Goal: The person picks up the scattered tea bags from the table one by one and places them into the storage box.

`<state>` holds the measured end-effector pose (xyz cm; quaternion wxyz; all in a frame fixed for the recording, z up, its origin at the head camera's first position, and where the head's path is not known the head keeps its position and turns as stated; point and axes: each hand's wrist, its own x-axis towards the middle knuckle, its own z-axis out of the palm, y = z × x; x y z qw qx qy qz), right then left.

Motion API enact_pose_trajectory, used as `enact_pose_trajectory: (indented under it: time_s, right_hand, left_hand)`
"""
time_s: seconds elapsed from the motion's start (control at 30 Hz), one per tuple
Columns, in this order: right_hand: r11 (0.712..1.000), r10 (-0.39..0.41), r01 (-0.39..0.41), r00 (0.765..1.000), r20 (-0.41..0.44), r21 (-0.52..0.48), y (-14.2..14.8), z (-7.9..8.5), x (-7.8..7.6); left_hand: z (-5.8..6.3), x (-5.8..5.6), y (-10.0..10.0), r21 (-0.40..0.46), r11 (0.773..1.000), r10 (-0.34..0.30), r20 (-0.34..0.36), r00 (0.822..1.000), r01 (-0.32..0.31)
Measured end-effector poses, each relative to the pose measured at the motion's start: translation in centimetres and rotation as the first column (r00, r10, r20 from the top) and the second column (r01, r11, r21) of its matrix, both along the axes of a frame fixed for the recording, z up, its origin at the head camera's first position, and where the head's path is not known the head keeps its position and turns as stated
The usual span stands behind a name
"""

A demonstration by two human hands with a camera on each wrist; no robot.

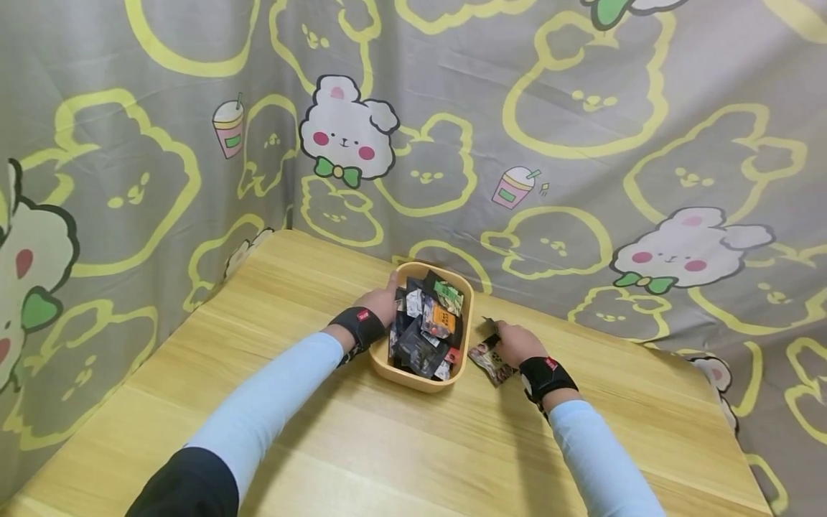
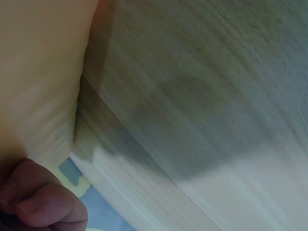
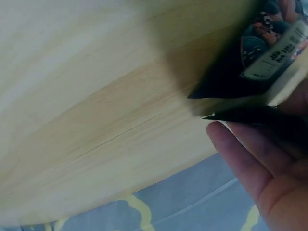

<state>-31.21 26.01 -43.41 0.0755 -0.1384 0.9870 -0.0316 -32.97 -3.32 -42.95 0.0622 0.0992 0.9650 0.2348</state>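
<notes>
A yellow-orange plastic basket [image 1: 421,383] filled with small snack packets [image 1: 423,345] stands on the table. At its left side my left hand [image 1: 380,305] holds the rim, one digit pointing up along it. The left wrist view shows curled fingers [image 2: 45,199] by the basket's outer wall [image 2: 43,82]. Just right of the basket, my right hand [image 1: 517,345] pinches a dark packet [image 1: 489,324] between thumb and fingers. Close to that hand is a second packet [image 1: 492,359] with a printed picture, whose label [image 3: 274,60] shows in the right wrist view. Whether the two packets touch, I cannot tell.
The light wood table [image 1: 362,445] carries the basket near its back edge. A grey curtain [image 1: 452,93] with yellow outlines and cartoon rabbits hangs behind and along the sides.
</notes>
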Motion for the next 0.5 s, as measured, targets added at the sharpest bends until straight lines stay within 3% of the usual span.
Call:
enact_pose_trajectory:
  time_s: [0.23, 0.5]
  right_hand:
    - [0.998, -0.021, 0.014, 0.992, -0.125, -0.056, -0.2, 3.7, 1.0]
    - [0.992, 0.069, -0.096, 0.956, -0.284, -0.083, -4.4, 7.3, 1.7]
  left_hand:
    - [0.1, 0.0, 0.0, -0.021, 1.000, -0.007, -0.014, 1.000, 0.007]
    - [0.3, 0.1, 0.0, 0.015, 1.000, -0.017, 0.005, 1.000, 0.017]
